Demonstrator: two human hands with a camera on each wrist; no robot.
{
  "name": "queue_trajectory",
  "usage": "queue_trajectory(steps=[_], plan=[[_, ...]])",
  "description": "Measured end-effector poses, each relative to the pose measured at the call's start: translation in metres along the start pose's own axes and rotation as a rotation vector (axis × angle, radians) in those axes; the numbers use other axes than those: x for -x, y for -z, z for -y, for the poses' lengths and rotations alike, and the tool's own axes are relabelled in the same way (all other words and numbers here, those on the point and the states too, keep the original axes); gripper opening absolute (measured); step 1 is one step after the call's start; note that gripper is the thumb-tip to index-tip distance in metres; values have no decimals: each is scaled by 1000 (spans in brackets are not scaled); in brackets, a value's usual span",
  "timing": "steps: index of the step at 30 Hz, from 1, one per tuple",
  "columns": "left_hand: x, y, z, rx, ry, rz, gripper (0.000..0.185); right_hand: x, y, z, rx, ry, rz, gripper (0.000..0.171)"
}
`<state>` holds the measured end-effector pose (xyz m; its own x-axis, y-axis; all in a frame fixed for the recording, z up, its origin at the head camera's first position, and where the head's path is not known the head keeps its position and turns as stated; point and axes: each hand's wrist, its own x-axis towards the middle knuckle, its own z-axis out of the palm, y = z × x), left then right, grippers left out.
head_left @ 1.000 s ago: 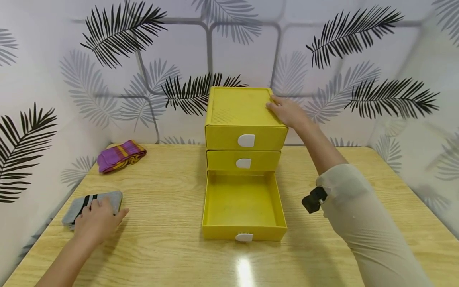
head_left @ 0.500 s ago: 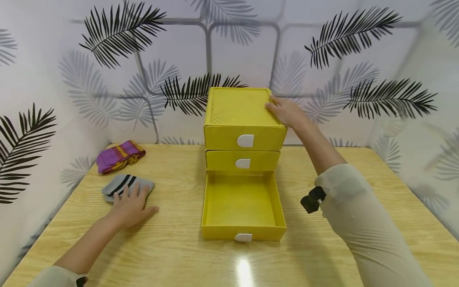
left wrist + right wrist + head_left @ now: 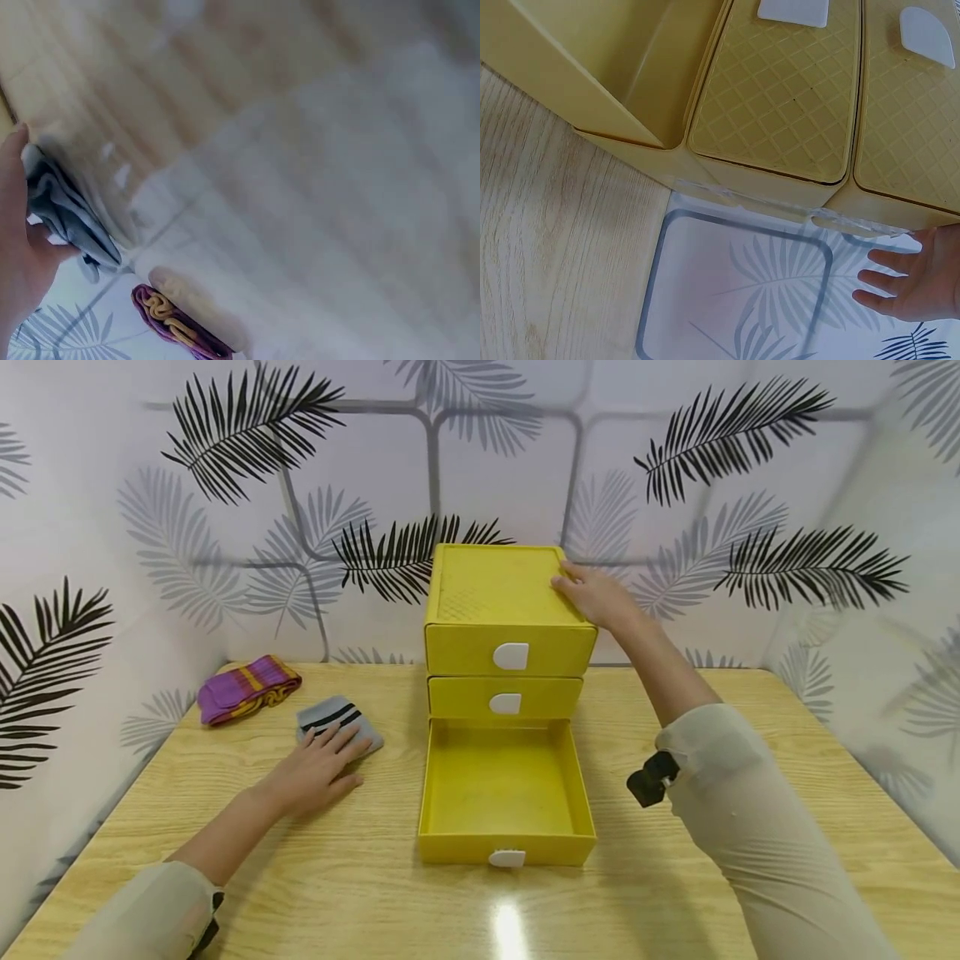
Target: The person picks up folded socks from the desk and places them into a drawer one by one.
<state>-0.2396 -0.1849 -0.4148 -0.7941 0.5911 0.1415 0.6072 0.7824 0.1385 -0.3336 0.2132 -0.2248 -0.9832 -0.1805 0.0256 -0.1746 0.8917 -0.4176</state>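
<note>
Leaf-patterned walls enclose a wooden surface [image 3: 360,877] on three sides. At the far centre stands a yellow drawer unit [image 3: 504,610] with its two upper drawers closed and its bottom drawer [image 3: 506,797] pulled out toward the near edge, empty. The left hand [image 3: 315,768] rests flat with straight fingers on a folded grey striped sock [image 3: 337,720], which lies just left of the open drawer, its long axis running left to right. The left hand is the nearer one; the drawer's open top lies directly to its right, past a narrow strip of bare wood and the drawer's left wall. The right hand [image 3: 596,595] presses with relaxed fingers on the top right edge of the unit, grasping nothing. A folded purple sock [image 3: 247,687] lies farther left, apart from the grey one.
</note>
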Motion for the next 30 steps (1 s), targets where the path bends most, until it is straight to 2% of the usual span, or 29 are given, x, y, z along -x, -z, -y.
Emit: queue_trajectory(steps=[2, 3, 6, 8, 11, 14, 16, 25, 27, 30], plan=[[-3, 1, 1, 48, 63, -36, 50, 0, 0, -1, 3, 1, 2, 58], [-4, 2, 0, 73, 120, -61, 50, 0, 0, -1, 4, 1, 4, 58], [-5, 6, -2, 155, 344, -133, 52, -1, -1, -1, 7, 6, 6, 58], [-5, 9, -4, 199, 491, -124, 56, -1, -2, -1, 8, 11, 2, 58], [-7, 15, -4, 275, 617, -48, 64, -2, -2, -1, 11, 15, 0, 58], [-11, 20, -1, 325, 645, 37, 70, -2, -1, -1, 14, 20, -8, 58], [-13, 22, 2, 348, 644, 59, 71, -1, 0, -1, 12, 19, -7, 58], [-26, 28, 14, 558, 616, 54, 66, 0, 3, 1, 18, 15, 2, 58], [-26, 31, 15, 652, 627, 60, 65, 0, 3, 1, 15, 12, 5, 58], [-24, 36, 18, 868, 663, 93, 65, 1, 2, 0, 13, 13, 6, 58]])
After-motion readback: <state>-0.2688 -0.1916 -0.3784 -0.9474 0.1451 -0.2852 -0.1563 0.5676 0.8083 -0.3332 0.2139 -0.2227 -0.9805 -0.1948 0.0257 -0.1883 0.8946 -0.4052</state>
